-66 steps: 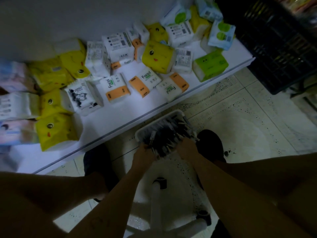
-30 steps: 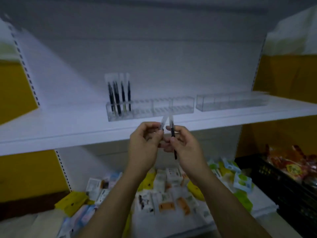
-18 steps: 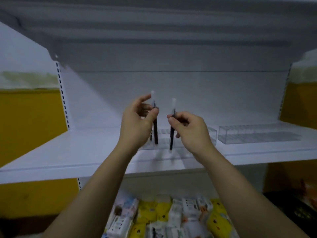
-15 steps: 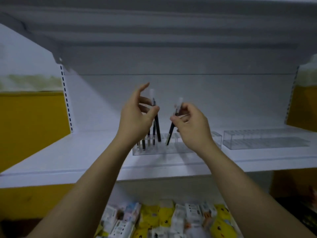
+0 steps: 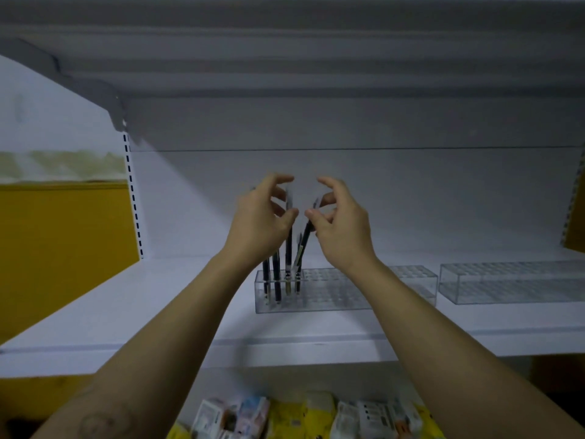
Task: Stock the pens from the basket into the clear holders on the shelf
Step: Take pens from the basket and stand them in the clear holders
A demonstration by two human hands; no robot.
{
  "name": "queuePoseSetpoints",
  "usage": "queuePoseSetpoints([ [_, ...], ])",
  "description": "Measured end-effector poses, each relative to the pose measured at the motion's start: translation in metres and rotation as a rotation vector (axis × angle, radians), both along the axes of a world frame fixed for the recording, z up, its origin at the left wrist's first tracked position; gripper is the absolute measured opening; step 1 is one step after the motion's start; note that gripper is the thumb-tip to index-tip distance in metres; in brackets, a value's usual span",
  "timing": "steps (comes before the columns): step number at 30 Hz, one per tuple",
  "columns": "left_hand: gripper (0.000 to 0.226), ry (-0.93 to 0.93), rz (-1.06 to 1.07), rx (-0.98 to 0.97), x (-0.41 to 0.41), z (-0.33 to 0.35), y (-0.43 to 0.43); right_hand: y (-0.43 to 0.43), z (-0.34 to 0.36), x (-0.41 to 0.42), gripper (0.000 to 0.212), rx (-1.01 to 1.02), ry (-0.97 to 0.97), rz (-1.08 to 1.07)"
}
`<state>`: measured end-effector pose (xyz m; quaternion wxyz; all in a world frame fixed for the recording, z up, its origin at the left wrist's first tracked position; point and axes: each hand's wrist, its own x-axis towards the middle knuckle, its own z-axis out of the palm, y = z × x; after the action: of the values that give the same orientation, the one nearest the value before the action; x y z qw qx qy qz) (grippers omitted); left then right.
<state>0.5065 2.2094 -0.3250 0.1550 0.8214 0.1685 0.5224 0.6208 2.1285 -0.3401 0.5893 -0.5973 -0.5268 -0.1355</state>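
On the white shelf (image 5: pixel 158 312), at 12 o'clock of the view, the left hand (image 5: pixel 262 217) and right hand (image 5: pixel 343 231) meet above the near clear holder (image 5: pixel 332 291). The left thumb and middle fingers pinch an upright pen (image 5: pixel 288 248). Half a second ago its tip hung above the holder; now its lower end stands in a hole at the holder's left end. The right thumb and fingers pinch a tilted pen (image 5: pixel 304 240), which leans toward 1 o'clock. Its tip has also dropped to the holder's top, just beside the upright pen. Both index fingers are now lifted clear of the pens and curve toward each other. Other pens (image 5: pixel 277 280) stand in the holes at 9 o'clock of the upright one. A second holder (image 5: pixel 506 282) sits at 3 o'clock of the first, apart from it. Tissue packs (image 5: pixel 285 416) lie on the lower shelf at 6 o'clock. The basket is out of view.
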Motion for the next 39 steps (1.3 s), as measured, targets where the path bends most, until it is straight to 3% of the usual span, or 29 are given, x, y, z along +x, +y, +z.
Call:
queuePoseSetpoints([
  [12,0.046,-0.008,0.066,-0.005,0.007,-0.020,0.016,0.013,-0.012,0.007,0.044,-0.097,-0.053,-0.030],
  [21,0.040,0.047,0.068,-0.028,0.003,-0.016,0.024,0.012,-0.030,0.007,0.031,-0.252,-0.274,-0.126],
  [29,0.035,0.136,0.071,-0.050,0.001,-0.013,0.029,0.009,-0.027,0.012,0.038,-0.329,-0.337,-0.159],
  [34,0.019,0.245,0.108,0.036,0.006,-0.021,0.028,0.009,-0.022,0.010,0.036,-0.343,-0.356,-0.175],
  [39,0.028,0.273,0.211,0.107,0.003,-0.027,0.028,0.005,-0.021,0.009,0.039,-0.374,-0.363,-0.176],
])
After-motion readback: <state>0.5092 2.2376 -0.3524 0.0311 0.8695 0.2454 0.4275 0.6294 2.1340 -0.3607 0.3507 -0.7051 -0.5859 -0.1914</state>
